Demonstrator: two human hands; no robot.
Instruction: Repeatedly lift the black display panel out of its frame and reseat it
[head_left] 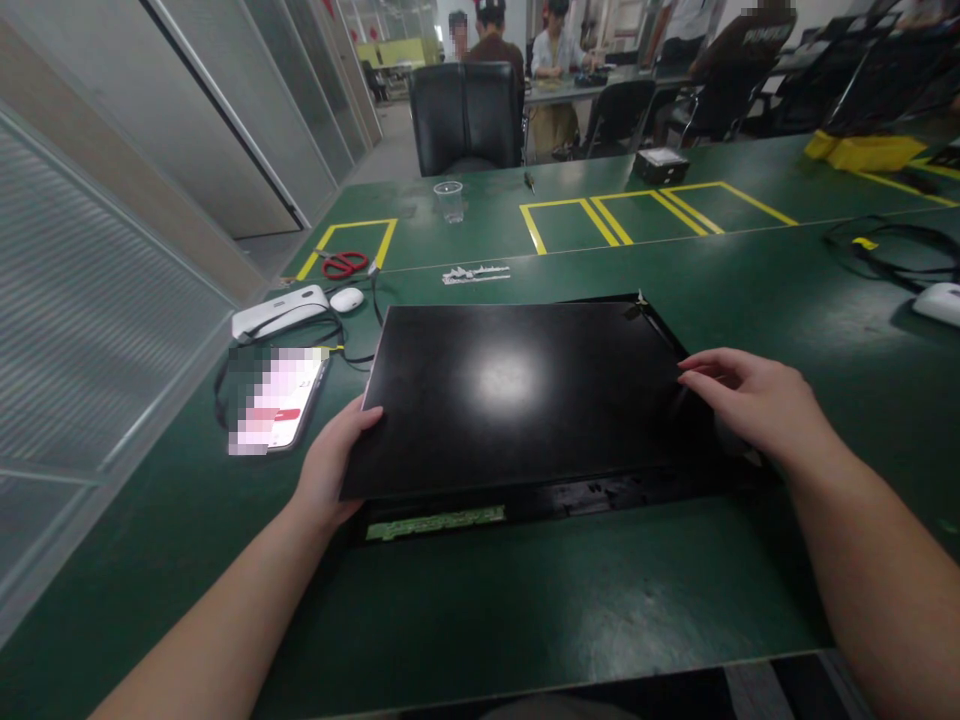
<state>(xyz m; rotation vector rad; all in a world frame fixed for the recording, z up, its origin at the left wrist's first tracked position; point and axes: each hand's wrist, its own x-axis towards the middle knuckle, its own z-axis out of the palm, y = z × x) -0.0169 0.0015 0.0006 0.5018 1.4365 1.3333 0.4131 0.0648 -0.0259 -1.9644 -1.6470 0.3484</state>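
A flat black display panel lies tilted over a dark frame, with a bright light reflected in its middle. My left hand grips the panel's left edge, thumb on top and fingers underneath. At the right edge my right hand is closed in a pinch, its thumb and forefinger on the panel's rim; the exact contact is hard to see. A green circuit strip shows along the frame's near side, under the raised left part of the panel. The frame's far right corner sticks out beyond the panel.
On the green table, left, are a phone, a white device with cables, a white mouse and red-handled scissors. Beyond lie white scraps, a plastic cup and a black box. Several people sit behind.
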